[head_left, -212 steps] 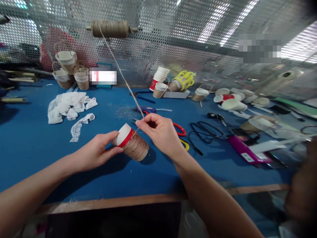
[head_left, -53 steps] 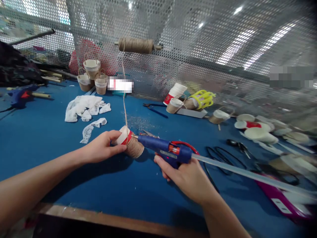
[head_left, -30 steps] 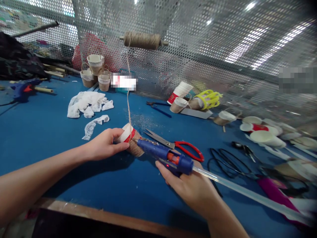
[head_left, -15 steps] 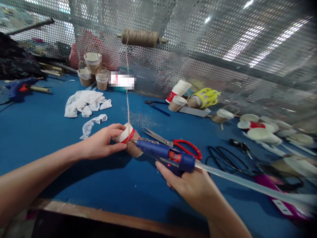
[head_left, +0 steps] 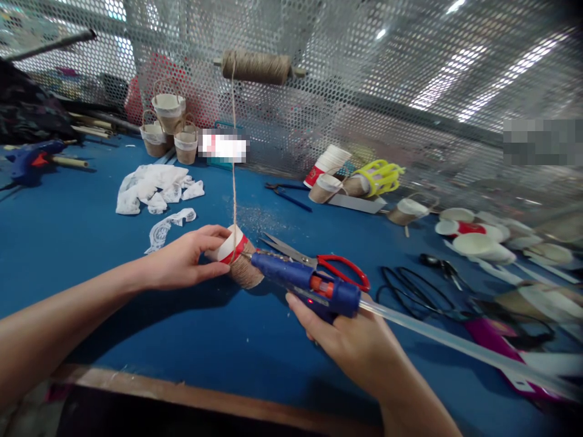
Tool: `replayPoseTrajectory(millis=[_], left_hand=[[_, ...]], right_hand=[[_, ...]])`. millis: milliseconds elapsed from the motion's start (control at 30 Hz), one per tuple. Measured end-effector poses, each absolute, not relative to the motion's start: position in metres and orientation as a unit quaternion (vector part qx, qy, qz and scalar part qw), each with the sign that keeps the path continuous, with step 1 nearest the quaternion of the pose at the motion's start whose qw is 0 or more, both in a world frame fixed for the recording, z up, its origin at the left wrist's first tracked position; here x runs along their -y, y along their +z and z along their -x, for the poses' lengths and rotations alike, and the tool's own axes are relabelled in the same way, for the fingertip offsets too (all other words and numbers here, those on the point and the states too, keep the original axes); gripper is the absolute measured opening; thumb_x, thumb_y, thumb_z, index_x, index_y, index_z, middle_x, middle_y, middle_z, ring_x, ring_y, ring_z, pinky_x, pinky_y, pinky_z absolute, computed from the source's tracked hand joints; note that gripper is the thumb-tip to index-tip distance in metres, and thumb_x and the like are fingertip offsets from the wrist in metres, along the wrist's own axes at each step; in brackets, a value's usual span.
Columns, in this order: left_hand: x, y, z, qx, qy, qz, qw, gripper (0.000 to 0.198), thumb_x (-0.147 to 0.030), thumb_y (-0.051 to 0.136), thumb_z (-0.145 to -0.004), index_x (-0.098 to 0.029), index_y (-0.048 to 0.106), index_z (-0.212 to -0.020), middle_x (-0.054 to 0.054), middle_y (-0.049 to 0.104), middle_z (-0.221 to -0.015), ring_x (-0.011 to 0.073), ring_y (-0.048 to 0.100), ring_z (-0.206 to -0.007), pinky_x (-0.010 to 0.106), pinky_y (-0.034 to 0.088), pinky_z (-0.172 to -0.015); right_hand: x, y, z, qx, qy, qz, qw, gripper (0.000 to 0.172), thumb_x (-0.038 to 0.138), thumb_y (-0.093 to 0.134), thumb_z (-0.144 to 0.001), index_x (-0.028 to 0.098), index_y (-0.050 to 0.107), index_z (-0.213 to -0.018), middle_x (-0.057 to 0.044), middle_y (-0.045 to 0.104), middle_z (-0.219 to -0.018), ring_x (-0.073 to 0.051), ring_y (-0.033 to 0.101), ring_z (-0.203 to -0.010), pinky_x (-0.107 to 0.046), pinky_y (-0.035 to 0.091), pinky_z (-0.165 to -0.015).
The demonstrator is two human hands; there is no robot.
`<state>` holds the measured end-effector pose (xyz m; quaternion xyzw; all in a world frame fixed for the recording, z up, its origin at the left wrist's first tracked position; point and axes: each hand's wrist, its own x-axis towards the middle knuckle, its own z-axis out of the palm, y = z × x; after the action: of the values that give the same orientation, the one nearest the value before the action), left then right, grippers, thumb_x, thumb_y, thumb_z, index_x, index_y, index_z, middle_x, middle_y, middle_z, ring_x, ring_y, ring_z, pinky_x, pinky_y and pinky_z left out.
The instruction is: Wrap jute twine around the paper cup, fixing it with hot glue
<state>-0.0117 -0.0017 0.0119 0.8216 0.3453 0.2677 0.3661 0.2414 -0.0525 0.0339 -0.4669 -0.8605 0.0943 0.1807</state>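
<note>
My left hand [head_left: 191, 258] is closed around the rim end of a tilted paper cup [head_left: 238, 241], white with a red band. Jute twine is wound round the cup's lower part. From there a strand of twine [head_left: 234, 188] runs up to a spool [head_left: 256, 67]. In my right hand [head_left: 341, 331] is a blue glue gun [head_left: 291, 274], its nozzle at the twine on the cup's side. A long clear glue stick [head_left: 437, 337] sticks out of its back. Just behind the gun lie scissors [head_left: 339, 267] with red handles.
White lace pieces [head_left: 152, 188] lie left of the cup. Small twine-covered buckets [head_left: 169, 109] are stacked at the back left, near a second glue gun [head_left: 34, 162]. Pliers [head_left: 291, 197], stacked cups [head_left: 325, 165] and a purple power strip [head_left: 496, 355] are to the right.
The view has shifted very slightly. Both hands, the cup and the glue gun hold nearly the same positions, with the nozzle still at the twine.
</note>
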Motion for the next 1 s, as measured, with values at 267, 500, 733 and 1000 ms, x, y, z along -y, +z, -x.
replayPoseTrajectory(millis=[267, 500, 733, 1000], left_hand=[[0.002, 0.012, 0.012, -0.340, 0.267, -0.831, 0.350, 0.013, -0.020, 0.051, -0.082, -0.015, 0.061, -0.086, 0.008, 0.051, -0.113, 0.0197, 0.050, -0.107, 0.031, 0.038, -0.095], [0.001, 0.017, 0.014, -0.311, 0.243, -0.855, 0.337, 0.017, -0.019, 0.050, -0.083, -0.014, 0.061, -0.095, 0.009, 0.048, -0.118, 0.0191, 0.048, -0.110, 0.030, 0.037, -0.098], [-0.002, 0.014, 0.016, -0.301, 0.242, -0.865, 0.322, 0.017, -0.019, 0.049, -0.084, -0.015, 0.060, -0.097, 0.009, 0.047, -0.120, 0.0185, 0.048, -0.111, 0.031, 0.037, -0.098], [-0.002, 0.013, 0.015, -0.302, 0.252, -0.859, 0.328, 0.018, -0.019, 0.050, -0.084, -0.015, 0.060, -0.098, 0.009, 0.048, -0.118, 0.0186, 0.048, -0.111, 0.031, 0.037, -0.098]], right_hand=[[0.057, 0.034, -0.229, 0.802, 0.143, 0.533, 0.227, 0.020, 0.033, 0.052, -0.078, 0.022, 0.058, -0.062, 0.001, 0.054, -0.046, -0.014, 0.054, -0.044, -0.025, 0.044, -0.043], [0.052, 0.033, -0.234, 0.781, 0.185, 0.551, 0.226, 0.028, 0.038, 0.048, -0.080, 0.019, 0.055, -0.060, 0.001, 0.053, -0.042, -0.013, 0.052, -0.040, -0.024, 0.042, -0.040], [0.053, 0.035, -0.230, 0.769, 0.208, 0.564, 0.217, 0.030, 0.038, 0.048, -0.080, 0.019, 0.053, -0.057, 0.002, 0.052, -0.041, -0.011, 0.050, -0.038, -0.023, 0.041, -0.040], [0.054, 0.027, -0.238, 0.803, 0.168, 0.528, 0.221, 0.027, 0.035, 0.048, -0.081, 0.021, 0.060, -0.061, 0.001, 0.051, -0.042, -0.013, 0.050, -0.040, -0.025, 0.040, -0.040]])
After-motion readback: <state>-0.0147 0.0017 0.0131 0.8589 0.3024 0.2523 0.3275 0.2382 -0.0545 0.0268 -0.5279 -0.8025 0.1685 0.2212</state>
